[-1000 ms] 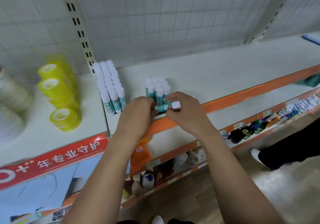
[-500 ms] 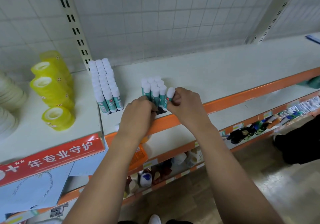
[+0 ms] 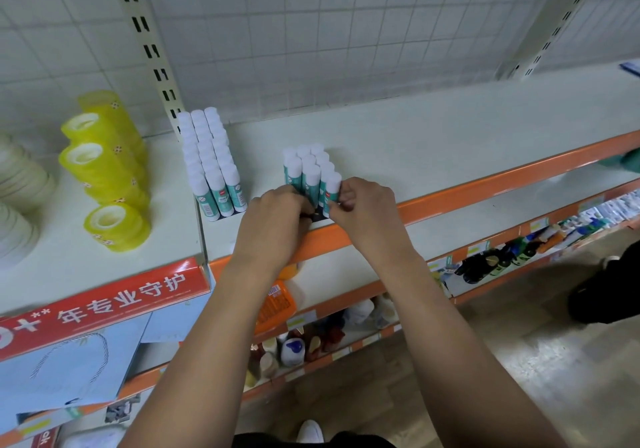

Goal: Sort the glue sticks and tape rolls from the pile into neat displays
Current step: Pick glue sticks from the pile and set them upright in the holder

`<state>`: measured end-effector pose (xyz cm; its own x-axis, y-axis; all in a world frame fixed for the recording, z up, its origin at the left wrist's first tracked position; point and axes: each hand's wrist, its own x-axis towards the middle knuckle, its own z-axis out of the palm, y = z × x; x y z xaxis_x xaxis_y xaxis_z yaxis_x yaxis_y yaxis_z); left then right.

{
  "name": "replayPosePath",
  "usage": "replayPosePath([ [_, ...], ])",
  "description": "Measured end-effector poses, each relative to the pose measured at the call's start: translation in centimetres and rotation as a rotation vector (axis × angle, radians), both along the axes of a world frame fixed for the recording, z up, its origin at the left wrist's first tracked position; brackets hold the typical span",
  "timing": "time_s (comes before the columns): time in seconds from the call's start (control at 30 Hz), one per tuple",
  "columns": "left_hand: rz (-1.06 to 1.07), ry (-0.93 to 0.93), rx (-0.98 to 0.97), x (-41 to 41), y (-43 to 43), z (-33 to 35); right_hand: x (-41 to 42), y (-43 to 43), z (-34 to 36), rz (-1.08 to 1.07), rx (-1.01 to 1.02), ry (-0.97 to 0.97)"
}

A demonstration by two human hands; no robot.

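A small block of upright glue sticks (image 3: 306, 170), white caps and teal labels, stands near the shelf's front edge. My right hand (image 3: 363, 208) pinches the front-right stick (image 3: 331, 189) of that block. My left hand (image 3: 277, 219) presses its curled fingers against the block's front-left base. A longer block of the same glue sticks (image 3: 211, 163), three wide, stands to the left by the shelf divider. Yellow tape rolls (image 3: 104, 167) lie in stacks on the left shelf section.
Pale tape rolls (image 3: 20, 187) sit at the far left. The cream shelf (image 3: 433, 142) has an orange front lip (image 3: 485, 187) and a wire-grid back. Lower shelves hold bottles (image 3: 485, 264). Another person's dark shoe (image 3: 602, 284) is on the floor at right.
The glue stick that lay sideways in my right hand has been stood upright at the front-right corner of the small block. Both hands stay at the block's front.
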<state>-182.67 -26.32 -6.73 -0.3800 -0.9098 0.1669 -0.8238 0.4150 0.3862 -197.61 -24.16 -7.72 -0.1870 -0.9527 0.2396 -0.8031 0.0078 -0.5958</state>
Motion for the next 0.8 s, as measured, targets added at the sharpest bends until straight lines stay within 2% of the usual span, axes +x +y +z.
replayPosePath([
  [0.1, 0.026, -0.009, 0.007, 1.6, 0.5, 0.4, -0.1, 1.0, -0.2, -0.028, 0.034, 0.023],
  [0.23, 0.051, -0.053, 0.049, 4.0, 1.2, 0.7, 1.7, 2.8, -0.4, -0.038, -0.124, -0.025],
  [0.5, 0.05, -0.134, 0.109, 6.5, 1.8, 1.1, 6.0, 2.3, -0.5, 0.208, -0.006, -0.045],
  [0.6, 0.041, -0.149, 0.105, 7.4, 2.0, 0.9, 6.7, 1.8, -0.7, 0.229, 0.024, -0.028],
  [0.8, 0.067, -0.048, 0.094, 7.3, 1.7, 0.8, 6.8, 1.3, -0.6, 0.171, 0.054, -0.056],
])
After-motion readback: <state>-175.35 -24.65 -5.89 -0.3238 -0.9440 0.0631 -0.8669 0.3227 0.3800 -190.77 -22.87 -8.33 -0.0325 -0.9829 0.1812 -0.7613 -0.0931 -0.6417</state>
